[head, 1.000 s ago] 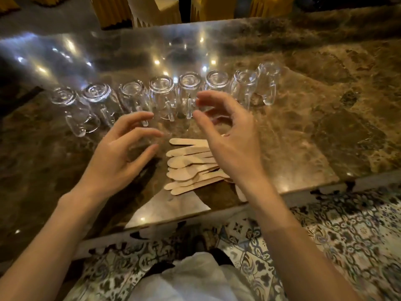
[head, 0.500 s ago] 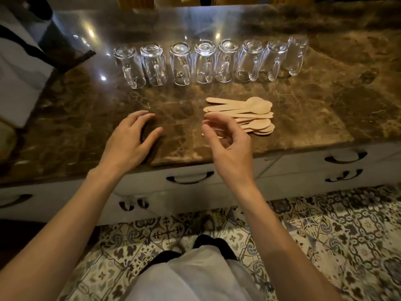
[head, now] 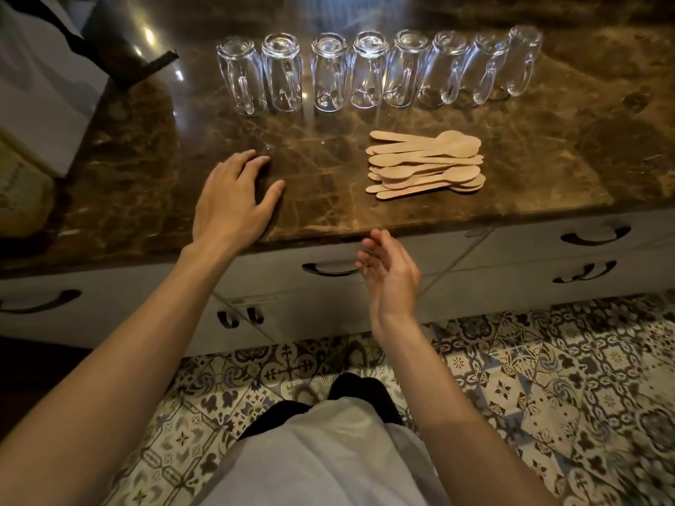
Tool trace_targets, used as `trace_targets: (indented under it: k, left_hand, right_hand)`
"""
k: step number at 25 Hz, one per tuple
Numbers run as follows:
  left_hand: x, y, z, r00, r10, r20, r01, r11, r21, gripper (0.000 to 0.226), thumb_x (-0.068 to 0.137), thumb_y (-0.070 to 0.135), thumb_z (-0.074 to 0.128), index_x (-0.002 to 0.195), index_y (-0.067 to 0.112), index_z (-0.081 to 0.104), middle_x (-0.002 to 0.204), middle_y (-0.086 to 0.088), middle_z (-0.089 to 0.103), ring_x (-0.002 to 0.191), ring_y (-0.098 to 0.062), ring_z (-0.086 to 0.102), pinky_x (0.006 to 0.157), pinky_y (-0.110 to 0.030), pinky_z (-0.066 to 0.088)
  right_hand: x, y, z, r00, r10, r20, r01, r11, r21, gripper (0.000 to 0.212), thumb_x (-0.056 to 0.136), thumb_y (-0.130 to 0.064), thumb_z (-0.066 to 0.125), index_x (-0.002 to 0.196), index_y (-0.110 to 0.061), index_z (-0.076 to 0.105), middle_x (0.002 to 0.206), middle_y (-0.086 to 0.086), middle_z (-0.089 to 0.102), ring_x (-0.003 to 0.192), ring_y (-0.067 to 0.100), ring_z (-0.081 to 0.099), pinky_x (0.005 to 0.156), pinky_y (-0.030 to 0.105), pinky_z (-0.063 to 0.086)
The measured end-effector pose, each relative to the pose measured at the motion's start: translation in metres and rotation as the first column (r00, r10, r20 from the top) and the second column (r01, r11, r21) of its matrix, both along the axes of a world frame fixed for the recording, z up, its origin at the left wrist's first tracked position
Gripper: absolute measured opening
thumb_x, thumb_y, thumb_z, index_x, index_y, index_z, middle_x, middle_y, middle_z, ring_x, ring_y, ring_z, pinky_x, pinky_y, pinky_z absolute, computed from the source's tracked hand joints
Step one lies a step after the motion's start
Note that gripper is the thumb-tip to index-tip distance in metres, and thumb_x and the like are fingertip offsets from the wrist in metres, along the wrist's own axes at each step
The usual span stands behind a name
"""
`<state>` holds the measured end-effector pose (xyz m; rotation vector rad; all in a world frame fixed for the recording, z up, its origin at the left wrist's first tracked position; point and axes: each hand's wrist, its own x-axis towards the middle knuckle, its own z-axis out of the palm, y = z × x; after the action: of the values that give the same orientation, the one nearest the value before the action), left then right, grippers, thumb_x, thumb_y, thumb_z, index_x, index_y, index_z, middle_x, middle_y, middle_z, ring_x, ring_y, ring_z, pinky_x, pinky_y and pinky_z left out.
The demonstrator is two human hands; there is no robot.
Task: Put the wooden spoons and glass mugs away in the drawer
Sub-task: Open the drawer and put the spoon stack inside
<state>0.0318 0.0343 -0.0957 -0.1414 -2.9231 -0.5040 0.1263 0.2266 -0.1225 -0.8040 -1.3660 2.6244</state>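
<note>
Lowering right hand (head: 392,275) toward drawer handle (head: 326,271)

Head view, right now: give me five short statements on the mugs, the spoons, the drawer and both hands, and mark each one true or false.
1. Eight glass mugs stand in a row at the back of the countertop. True.
2. The wooden spoons are in the drawer. False: they lie piled on the countertop, in front of the mugs.
3. The left hand lies on the countertop and holds nothing. True.
4. The right hand holds a spoon. False: it is empty, fingers relaxed, in front of the drawer beside its handle.
5. The drawer is pulled open. False: it is closed.
</note>
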Motion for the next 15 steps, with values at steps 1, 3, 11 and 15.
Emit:
trace_targets:
  k: [1, 3, 11, 15]
  left_hand:
    - [0.000, 0.001, 0.000, 1.000, 0.003, -0.005, -0.003, 1.000, 0.012, 0.055, 0.093, 0.050, 0.042, 0.139, 0.021, 0.041, 0.146, -0.002, 0.039, 0.134, -0.021, 0.033, 0.113, -0.042, 0.026]
    - [0.000, 0.002, -0.001, 1.000, 0.014, -0.013, -0.014, 0.999, 0.029, 0.054, 0.093, 0.050, 0.043, 0.139, 0.021, 0.041, 0.145, -0.001, 0.040, 0.133, -0.020, 0.034, 0.113, -0.042, 0.027]
    - [0.002, -0.001, 0.000, 1.000, -0.012, -0.028, 0.013, 0.999, 0.031, 0.052, 0.094, 0.046, 0.042, 0.139, 0.019, 0.042, 0.147, -0.002, 0.039, 0.137, -0.018, 0.031, 0.115, -0.036, 0.018]
    - [0.001, -0.002, 0.001, 1.000, -0.006, -0.022, 0.007, 0.999, 0.044, 0.053, 0.094, 0.047, 0.043, 0.139, 0.019, 0.042, 0.147, -0.002, 0.039, 0.137, -0.018, 0.031, 0.116, -0.036, 0.018]
  right_hand:
    - [0.002, -0.003, -0.008, 0.998, -0.036, 0.058, 0.041, 0.994, -0.098, 0.015, 0.091, -0.023, 0.057, 0.090, -0.012, 0.067, 0.076, 0.001, 0.066, 0.068, 0.012, 0.061, 0.063, 0.023, 0.051]
    - [0.008, -0.011, -0.023, 0.978, -0.085, 0.191, 0.141, 0.944, -0.299, 0.016, 0.090, -0.023, 0.055, 0.086, -0.011, 0.064, 0.075, 0.003, 0.061, 0.066, 0.014, 0.058, 0.064, 0.024, 0.049]
    - [-0.006, -0.032, -0.041, 0.918, -0.087, 0.386, 0.328, 0.713, -0.620, 0.052, 0.088, -0.035, 0.055, 0.132, -0.010, 0.044, 0.125, 0.013, 0.052, 0.123, 0.028, 0.046, 0.108, 0.038, 0.033]
    - [-0.010, -0.033, -0.033, 0.939, -0.056, 0.338, 0.273, 0.717, -0.641, 0.049, 0.088, -0.034, 0.055, 0.130, -0.011, 0.046, 0.113, 0.010, 0.058, 0.112, 0.023, 0.052, 0.111, 0.038, 0.029]
